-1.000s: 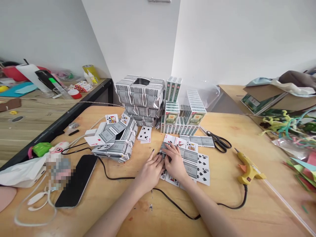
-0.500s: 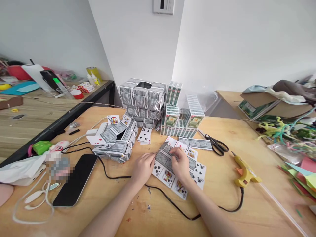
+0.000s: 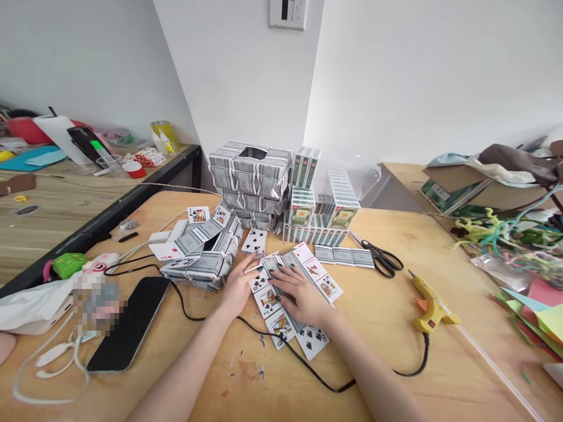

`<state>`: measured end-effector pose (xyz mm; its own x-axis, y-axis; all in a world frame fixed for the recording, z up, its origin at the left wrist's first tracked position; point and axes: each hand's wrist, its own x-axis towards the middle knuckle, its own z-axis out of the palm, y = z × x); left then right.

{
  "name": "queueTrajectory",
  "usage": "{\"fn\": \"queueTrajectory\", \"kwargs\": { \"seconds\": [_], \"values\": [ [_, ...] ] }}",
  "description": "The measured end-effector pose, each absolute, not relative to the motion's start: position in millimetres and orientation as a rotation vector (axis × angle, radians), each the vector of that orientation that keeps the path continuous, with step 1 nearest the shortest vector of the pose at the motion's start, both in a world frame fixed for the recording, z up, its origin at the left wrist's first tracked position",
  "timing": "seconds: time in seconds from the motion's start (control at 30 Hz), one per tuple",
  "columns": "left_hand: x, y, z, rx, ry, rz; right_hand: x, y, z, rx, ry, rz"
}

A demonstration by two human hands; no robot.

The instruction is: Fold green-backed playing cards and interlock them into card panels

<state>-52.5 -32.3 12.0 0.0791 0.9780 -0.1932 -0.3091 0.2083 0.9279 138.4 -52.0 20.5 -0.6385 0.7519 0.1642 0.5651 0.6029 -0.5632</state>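
A panel of playing cards (image 3: 287,276) lies on the table, grey patterned backs along its middle and card faces sticking out at the sides. My right hand (image 3: 303,296) rests flat on it with fingers spread. At the panel's upper left corner, my left hand (image 3: 237,287) has its fingers stretched out, touching or very near the edge; its fingertips are partly hard to make out. Just beyond them lies a small pile of loose spade cards (image 3: 255,239). A strip of joined cards (image 3: 344,256) sits to the upper right, beside black scissors (image 3: 386,261).
A box built of folded cards (image 3: 200,258) stands left, with a taller stack (image 3: 250,181) behind. Boxed card decks (image 3: 314,228) are piled at the back. A yellow glue gun (image 3: 433,308) lies right, its black cable (image 3: 299,357) crossing in front. A phone (image 3: 129,325) lies left.
The card panel has turned and now lies flatter and further left. My right hand has gone from pinching at it to lying spread on top. My left hand has shifted left.
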Motion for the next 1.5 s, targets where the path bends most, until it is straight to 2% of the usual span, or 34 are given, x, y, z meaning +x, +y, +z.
{"fn": "queueTrajectory", "kwargs": {
  "seconds": [0.1, 0.3, 0.4, 0.53, 0.63, 0.87, 1.07, 1.5],
  "values": [
    [-47, -38, 13, 0.71, 0.96, 1.105, 135, -52, 15, -1.14, -2.478, 0.609],
    [-39, -45, 1, 0.83, 1.372, 1.163, 129, -55, 14, -1.431, -2.448, 0.42],
    [-38, -43, 0, 0.776, 1.345, 1.198, 131, -55, 18, -1.46, -2.465, 0.392],
    [-39, -40, 7, 0.664, 1.201, 1.286, 138, -55, 28, -1.358, -2.528, 0.409],
    [-41, -39, 9, 0.788, 1.079, 1.207, 141, -55, 31, -1.299, -2.574, 0.396],
    [-41, -38, 4, 1.187, 1.313, 1.066, 138, -54, 19, -1.316, -2.466, 0.402],
    [-48, -31, -1, 0.959, 1.26, 1.147, 142, -47, 21, -1.202, -2.244, 0.415],
    [-44, -27, 5, 0.883, 1.316, 1.232, 144, -49, 18, -0.971, -2.2, 0.487]
  ]
}}
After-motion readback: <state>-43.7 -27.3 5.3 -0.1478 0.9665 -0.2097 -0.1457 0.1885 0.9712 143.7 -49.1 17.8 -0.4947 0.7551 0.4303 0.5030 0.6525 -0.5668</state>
